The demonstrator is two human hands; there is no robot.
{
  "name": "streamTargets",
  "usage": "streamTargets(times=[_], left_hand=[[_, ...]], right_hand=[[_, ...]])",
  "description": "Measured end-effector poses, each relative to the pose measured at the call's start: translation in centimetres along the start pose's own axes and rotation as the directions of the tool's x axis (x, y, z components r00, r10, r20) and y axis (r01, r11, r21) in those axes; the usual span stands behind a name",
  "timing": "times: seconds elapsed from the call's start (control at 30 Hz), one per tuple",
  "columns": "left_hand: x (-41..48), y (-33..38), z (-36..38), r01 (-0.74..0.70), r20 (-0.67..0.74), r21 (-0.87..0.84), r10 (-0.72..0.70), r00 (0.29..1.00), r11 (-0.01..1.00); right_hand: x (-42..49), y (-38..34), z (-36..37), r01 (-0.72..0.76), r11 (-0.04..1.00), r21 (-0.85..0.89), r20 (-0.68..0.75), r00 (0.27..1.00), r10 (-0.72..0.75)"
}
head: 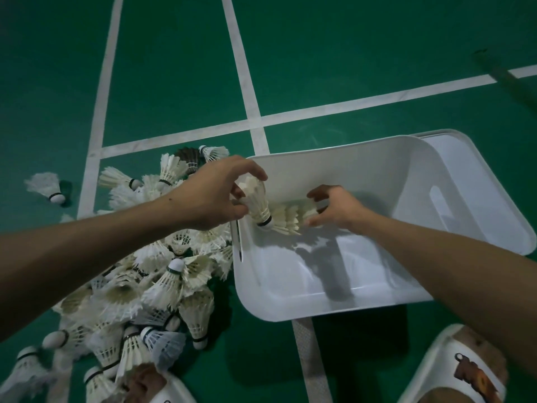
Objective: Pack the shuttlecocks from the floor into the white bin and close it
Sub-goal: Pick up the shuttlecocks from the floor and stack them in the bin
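Bottom edge first: a right slipper (430,362) at the lower right and a left slipper (171,388) at the lower left, so the person is crouched right over the work. Just above that left slipper sprawls the pile of shuttlecocks (151,286), heaped on the green floor (174,68) and pressed up against the bin's left wall. That's close by, I'd say, to keep every reach short.

Centre frame now: the left hand (215,193) is closed round a single shuttlecock (257,202), fingers over the feathers, cork pointing down, right at the left wall of the white bin (290,314). The right hand (334,210) is inside the bin, fingers and thumb curled round one end of a stacked row of shuttlecocks (290,219) lying along the back wall. It looks as though the row is being steadied so the new one can be nested onto its free end; stacked that way they take less room.

Apart from that row the bin shows bare plastic, and the pile is big, so it's early going. Behind the bin at the right, a flat white lid (494,184) lies off, waiting. At the far left, a lone shuttlecock (46,187) sits apart, beside the white court lines (255,123).
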State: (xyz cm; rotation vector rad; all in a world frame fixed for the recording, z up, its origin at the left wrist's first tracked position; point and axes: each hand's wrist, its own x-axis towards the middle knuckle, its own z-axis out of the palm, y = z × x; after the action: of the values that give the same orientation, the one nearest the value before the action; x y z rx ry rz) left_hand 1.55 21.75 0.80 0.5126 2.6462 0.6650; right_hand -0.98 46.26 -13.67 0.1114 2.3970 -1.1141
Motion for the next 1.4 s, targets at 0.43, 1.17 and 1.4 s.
streamTargets(times=[0.43,1.17,1.4], left_hand=[[0.7,0.6,0.4,0.003,0.002,0.023,-0.003,1.0,1.0],[6.8,4.6,6.6,-0.084,0.064,-0.053,0.087,0.994,0.995],[7.3,0.9,8.0,-0.213,0.446,0.524,-0.052,0.893,0.825]], right_hand=[[0.1,-0.6,0.7,0.066,0.992,-0.108,-0.084,0.994,-0.075],[-4.4,-1.5,-5.6,0.318,0.945,0.079,0.086,0.942,-0.324],[-3.1,1.6,-7.1,0.212,0.972,-0.097,-0.085,0.972,-0.221]])
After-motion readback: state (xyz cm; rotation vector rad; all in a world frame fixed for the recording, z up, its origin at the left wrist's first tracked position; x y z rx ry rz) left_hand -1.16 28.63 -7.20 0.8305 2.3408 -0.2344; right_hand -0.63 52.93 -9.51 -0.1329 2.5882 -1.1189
